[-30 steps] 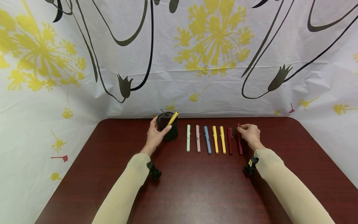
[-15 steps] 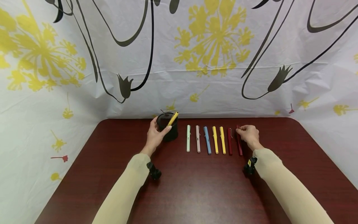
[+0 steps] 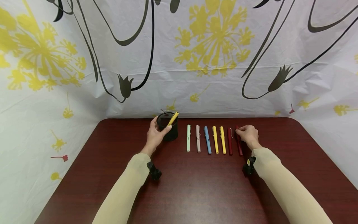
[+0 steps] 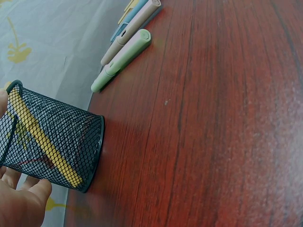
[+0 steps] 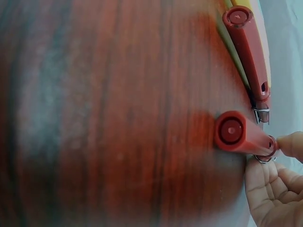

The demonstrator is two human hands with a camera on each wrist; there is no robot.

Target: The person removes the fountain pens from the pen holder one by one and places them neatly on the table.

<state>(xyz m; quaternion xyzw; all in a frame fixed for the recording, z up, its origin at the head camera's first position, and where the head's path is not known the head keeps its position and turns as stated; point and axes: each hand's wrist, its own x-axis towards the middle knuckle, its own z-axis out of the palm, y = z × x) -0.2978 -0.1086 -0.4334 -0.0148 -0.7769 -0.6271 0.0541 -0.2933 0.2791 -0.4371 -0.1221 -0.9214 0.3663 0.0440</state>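
My left hand (image 3: pixel 155 135) is wrapped around a black mesh pen cup (image 4: pixel 61 137) at the table's back left. Inside the cup a yellow pen (image 4: pixel 45 137) leans at a slant, its end above the rim. At the right end of a row of pens, my right hand (image 3: pixel 249 135) pinches a dark red pen (image 5: pixel 236 132) near its clip end. That pen lies on the table, slightly angled. Beside it lies another dark red pen (image 3: pixel 230 141), apart from it. The thumb and fingers of my right hand show at the pen's far end in the right wrist view.
Leftward along the row lie two yellow pens (image 3: pixel 222 140), a blue pen (image 3: pixel 207 140), a pink pen (image 3: pixel 198 139) and a pale green pen (image 3: pixel 188 138). A white patterned cloth (image 3: pixel 179 62) hangs behind the dark red wooden table (image 3: pixel 190 186).
My right hand has shifted slightly left, and the far end of the outermost red pen has moved left with it. The left hand and cup have stayed in place.
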